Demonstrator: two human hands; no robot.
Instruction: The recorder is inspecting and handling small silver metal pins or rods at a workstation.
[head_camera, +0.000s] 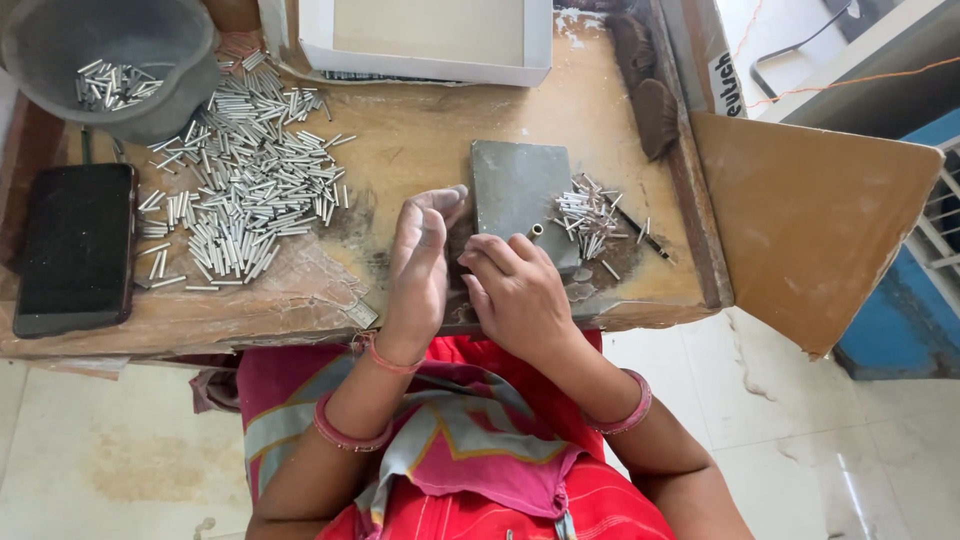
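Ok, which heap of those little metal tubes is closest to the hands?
The small heap of tubes just right of the grey block, beside the right hand. The big heap lies farther left; a third sits in the bucket.

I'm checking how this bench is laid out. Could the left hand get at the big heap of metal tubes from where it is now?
Probably yes. The left hand is raised open beside the grey block, and the heap of metal tubes lies just to its left on the same bench, with only bare wood between them.

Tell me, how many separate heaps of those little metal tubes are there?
3. A big heap lies on the table left of the hands, a small heap sits right of the grey block, and some lie inside the grey bucket. More may be hidden.
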